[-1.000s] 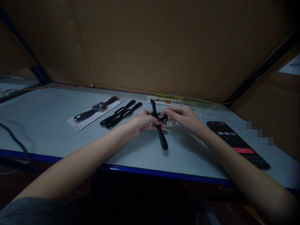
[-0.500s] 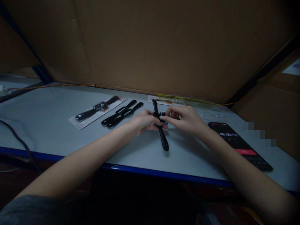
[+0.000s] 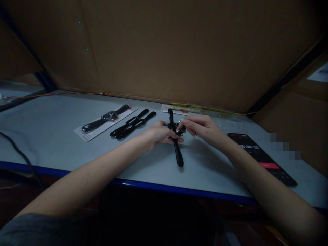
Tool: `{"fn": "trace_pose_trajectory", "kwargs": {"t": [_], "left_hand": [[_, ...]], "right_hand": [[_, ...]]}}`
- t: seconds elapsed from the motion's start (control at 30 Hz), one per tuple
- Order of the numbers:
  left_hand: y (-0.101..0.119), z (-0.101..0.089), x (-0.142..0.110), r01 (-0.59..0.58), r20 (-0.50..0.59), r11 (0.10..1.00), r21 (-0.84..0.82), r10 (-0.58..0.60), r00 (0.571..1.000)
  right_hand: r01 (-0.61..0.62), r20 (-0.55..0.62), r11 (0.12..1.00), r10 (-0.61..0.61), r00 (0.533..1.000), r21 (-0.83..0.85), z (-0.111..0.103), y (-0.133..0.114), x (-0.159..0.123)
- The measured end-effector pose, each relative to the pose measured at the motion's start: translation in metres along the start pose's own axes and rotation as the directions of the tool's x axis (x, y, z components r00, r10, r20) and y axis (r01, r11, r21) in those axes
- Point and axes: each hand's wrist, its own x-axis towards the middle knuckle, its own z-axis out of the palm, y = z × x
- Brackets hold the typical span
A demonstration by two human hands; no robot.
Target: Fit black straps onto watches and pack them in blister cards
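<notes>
A black spokeshave (image 3: pixel 179 152) with two long handles is gripped at its middle by my left hand (image 3: pixel 160 133), the thumb over its centre and fingers underneath. It is held above the table, one handle toward me. My right hand (image 3: pixel 200 127) has its fingers bunched together at the right side of the spokeshave's centre, where small shiny metal parts (image 3: pixel 182 127) show. What those fingertips pinch is too small and dark to make out. Left of my hands lie two bare black spokeshave bodies (image 3: pixel 137 125) with open frames in their middles.
A packaged spokeshave on a card (image 3: pixel 88 133) lies farther left. A phone with a running timer (image 3: pixel 256 153) rests at the right. Clear plastic packaging (image 3: pixel 222 119) lies at the back, against a cardboard wall (image 3: pixel 164 51). A dark cable (image 3: pixel 20 150) crosses the left edge.
My right hand's fingers have shifted slightly and lifted at the spokeshave's centre, uncovering more of the metal parts. My left hand keeps its grip; the spokeshave has tilted slightly.
</notes>
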Motion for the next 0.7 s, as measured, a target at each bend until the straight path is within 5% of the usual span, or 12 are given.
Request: {"fn": "trace_pose_trajectory", "kwargs": {"t": [0.37, 0.53, 0.7], "left_hand": [[0.0, -0.001, 0.002, 0.023, 0.025, 0.999, 0.035, -0.023, 0.999], [-0.001, -0.003, 0.004, -0.015, 0.066, 1.0, 0.013, 0.014, 0.998], [0.0, -0.001, 0.003, -0.017, 0.013, 0.999, 0.036, 0.017, 1.0]], "right_hand": [[0.165, 0.076, 0.923, -0.148, 0.986, -0.347, -0.003, 0.011, 0.002], [0.125, 0.059, 0.892, -0.11, 0.992, -0.435, -0.007, 0.015, 0.001], [0.128, 0.103, 0.925, -0.097, 0.99, -0.358, -0.003, 0.012, -0.001]]}}
